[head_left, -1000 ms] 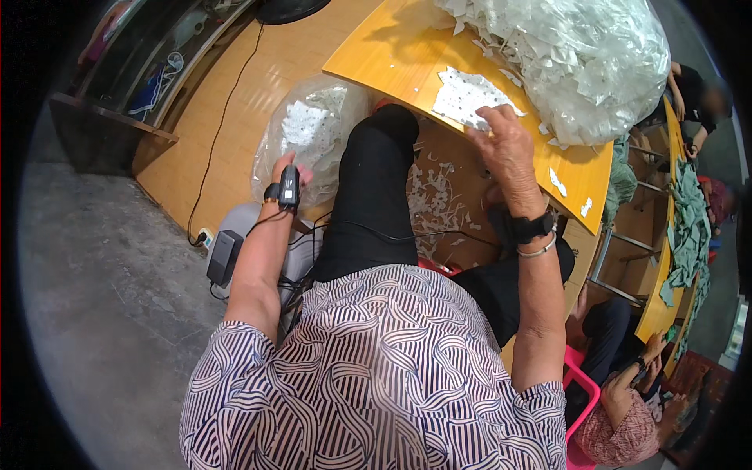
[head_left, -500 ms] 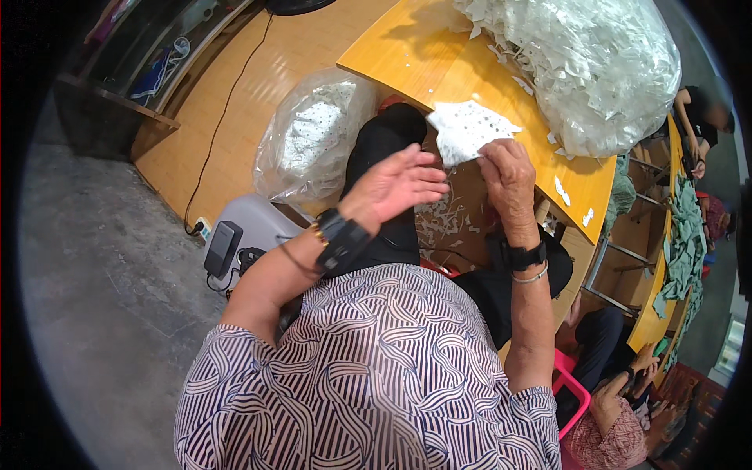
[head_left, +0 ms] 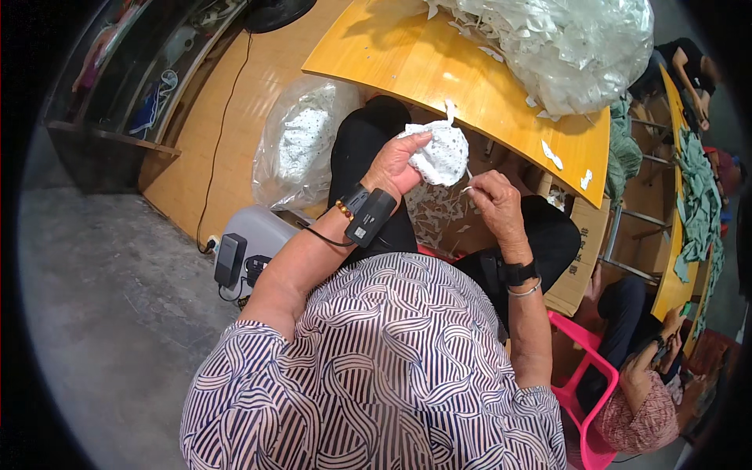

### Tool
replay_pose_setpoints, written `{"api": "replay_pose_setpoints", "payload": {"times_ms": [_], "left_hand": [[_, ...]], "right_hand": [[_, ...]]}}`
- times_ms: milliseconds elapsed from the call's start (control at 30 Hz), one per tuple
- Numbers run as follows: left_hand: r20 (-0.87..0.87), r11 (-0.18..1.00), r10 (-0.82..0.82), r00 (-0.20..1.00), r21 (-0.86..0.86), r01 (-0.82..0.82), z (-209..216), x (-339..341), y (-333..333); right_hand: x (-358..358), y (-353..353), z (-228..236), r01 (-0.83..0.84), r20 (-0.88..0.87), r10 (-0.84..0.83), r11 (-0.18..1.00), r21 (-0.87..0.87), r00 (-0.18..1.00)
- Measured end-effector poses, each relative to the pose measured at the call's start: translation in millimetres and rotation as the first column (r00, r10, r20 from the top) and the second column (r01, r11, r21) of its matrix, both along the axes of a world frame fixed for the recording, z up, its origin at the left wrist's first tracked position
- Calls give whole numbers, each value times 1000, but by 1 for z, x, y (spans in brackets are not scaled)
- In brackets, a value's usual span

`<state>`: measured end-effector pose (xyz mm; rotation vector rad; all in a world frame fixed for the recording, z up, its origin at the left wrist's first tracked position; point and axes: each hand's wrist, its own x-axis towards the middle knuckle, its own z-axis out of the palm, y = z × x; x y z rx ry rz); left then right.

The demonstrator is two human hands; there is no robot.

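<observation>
My left hand (head_left: 398,166) is closed on a roundish white piece (head_left: 441,154) printed with small dark dots, thumb on top. Whether it is cloth or paper cannot be made out. A narrow white strip (head_left: 450,111) sticks up from its far edge. Just to the right, my right hand (head_left: 498,202) pinches a thin white strip (head_left: 468,186) beside the piece's lower right edge. Scattered white scraps (head_left: 439,213) lie below, between my knees.
Ahead stands a yellow wooden table (head_left: 392,66) bearing a big clear bag (head_left: 576,55) of white scraps. Another clear bag (head_left: 301,145) with dotted white pieces sits at left. A grey box (head_left: 262,227), a cardboard box (head_left: 576,254) and a pink chair (head_left: 589,376) are nearby. Co-workers sit at right.
The dotted piece has passed from my right hand into my left, which was open. My right hand has moved down and now pinches a thin strip. The view has shifted slightly.
</observation>
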<state>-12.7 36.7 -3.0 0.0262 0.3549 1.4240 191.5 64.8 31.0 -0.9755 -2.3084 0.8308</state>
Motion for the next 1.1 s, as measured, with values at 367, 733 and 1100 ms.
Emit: {"api": "replay_pose_setpoints", "payload": {"times_ms": [367, 733, 1100], "left_hand": [[-299, 994, -12, 954, 101, 45, 34, 4, -19], [-580, 980, -70, 812, 112, 165, 52, 13, -31], [-553, 975, -129, 823, 82, 208, 46, 18, -35]], "right_hand": [[16, 8, -8, -105, -152, 24, 828, -550, 988], [-5, 1, 14, -423, -582, -212, 502, -754, 785], [-3, -3, 7, -358, -503, -127, 557, -749, 855]]}}
